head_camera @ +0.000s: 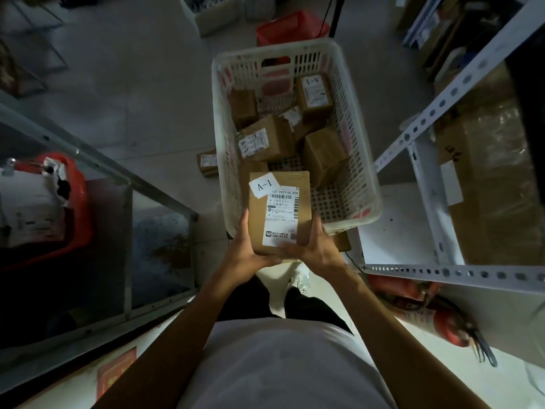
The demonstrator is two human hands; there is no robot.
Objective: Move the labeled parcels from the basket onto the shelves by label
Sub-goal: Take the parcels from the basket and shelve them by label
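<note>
A flat brown parcel (295, 184) with a white "A-1" sticker and a shipping label is held up over the near end of the white plastic basket (358, 149). My left hand (247, 246) grips its lower left edge and my right hand (314, 246) grips its lower right edge, thumb across the label. Several more brown parcels lie in the basket, among them one marked "A-1" (264, 140) near the middle and another at the far right (314, 94).
A white perforated metal shelf (442, 101) with cardboard boxes stands to the right. A grey metal shelf frame (97, 163) holding a red bin is on the left. One parcel (208, 162) lies on the floor left of the basket. Red fire extinguishers (436, 311) lie at lower right.
</note>
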